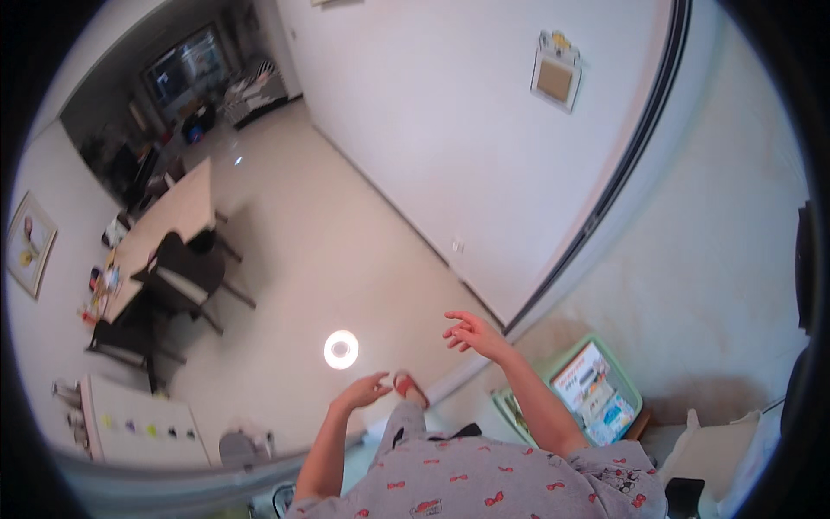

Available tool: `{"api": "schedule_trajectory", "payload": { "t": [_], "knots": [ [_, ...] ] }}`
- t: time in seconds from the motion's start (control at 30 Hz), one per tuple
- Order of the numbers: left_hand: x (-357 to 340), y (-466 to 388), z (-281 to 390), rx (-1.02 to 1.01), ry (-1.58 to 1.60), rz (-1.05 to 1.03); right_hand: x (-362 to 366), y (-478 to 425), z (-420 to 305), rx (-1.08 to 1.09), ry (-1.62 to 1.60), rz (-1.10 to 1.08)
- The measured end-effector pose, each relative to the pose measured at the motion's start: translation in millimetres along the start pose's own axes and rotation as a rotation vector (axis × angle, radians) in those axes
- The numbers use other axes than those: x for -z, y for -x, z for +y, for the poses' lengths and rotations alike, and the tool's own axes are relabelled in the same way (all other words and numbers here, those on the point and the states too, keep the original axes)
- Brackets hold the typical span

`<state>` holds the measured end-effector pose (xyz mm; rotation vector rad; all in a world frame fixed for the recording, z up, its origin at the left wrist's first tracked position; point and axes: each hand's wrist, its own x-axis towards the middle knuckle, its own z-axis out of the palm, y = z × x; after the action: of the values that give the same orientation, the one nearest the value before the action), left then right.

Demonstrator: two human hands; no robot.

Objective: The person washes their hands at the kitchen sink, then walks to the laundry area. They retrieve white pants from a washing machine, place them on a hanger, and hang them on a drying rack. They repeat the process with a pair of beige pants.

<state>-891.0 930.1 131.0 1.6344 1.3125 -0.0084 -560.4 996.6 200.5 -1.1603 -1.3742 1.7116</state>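
Both of my hands hang in the air in front of my body, over the floor. My left hand [368,391] has its fingers apart and holds nothing; it is close above my foot in a red slipper [410,388]. Farther to the right and a bit higher in the view, my right hand [476,336] is spread, also with nothing in it, near the bottom corner of the white wall. Beneath my right forearm stands a light green plastic bin [632,383] that holds printed packages.
A long dining table [188,201] with dark chairs [188,266] stands at the left. A white board-like surface [142,422] is at the lower left. A door track [590,224] runs down the wall's edge. A pale cushion or bag [703,454] lies at the lower right.
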Motion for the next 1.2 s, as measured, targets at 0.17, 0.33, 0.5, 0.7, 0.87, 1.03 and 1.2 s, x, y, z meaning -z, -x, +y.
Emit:
{"api": "schedule_trajectory", "payload": {
  "t": [0.17,0.33,0.5,0.7,0.87,1.03,1.2],
  "knots": [
    [133.8,-67.6,15.2,0.022,0.062,0.038,69.1,-71.4,-183.4,0.329,-0.113,0.197],
    [240.2,-122.2,-2.4,0.015,0.042,0.154,145.5,-142.0,-300.7,0.703,-0.202,0.597],
    [317.5,-170.1,-40.7,-0.043,0.097,0.147,291.1,-190.8,-295.4,0.866,-0.388,0.794],
    [412.2,-211.8,-108.5,0.077,0.094,0.133,382.4,-197.2,-268.7,1.029,-0.374,0.904],
    [489.8,-238.4,-182.9,0.280,0.101,0.239,259.9,-297.7,-337.0,0.981,-0.190,1.344],
    [572.7,-279.6,-247.5,0.379,0.001,0.244,144.6,-548.8,-356.7,0.827,-0.481,0.589],
    [673.5,-312.1,-253.2,0.370,0.261,0.480,-41.4,-821.3,-375.7,0.329,-0.621,-0.106]
  ]
}}
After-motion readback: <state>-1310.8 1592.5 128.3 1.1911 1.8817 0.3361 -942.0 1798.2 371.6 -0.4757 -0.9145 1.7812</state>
